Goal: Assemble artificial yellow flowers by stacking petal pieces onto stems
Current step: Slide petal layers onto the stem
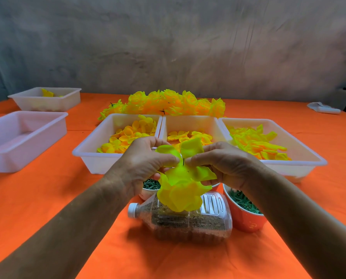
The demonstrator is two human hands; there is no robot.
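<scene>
Here the petal piece (185, 178) sits pinched between left hand (148, 164) and right hand (222, 164).

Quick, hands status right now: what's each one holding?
Left hand: pinching the yellow petal piece at the stem.
Right hand: pinching the same petal piece from the other side.

Bright, even light; soft shadows; wide-angle bowing at edges.

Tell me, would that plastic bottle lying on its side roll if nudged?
Probably not far: the bottle looks flat-sided and rests against the orange cup. It seems heavy, being nearly full of brown grains. Its clear wall may feel slick.
</scene>
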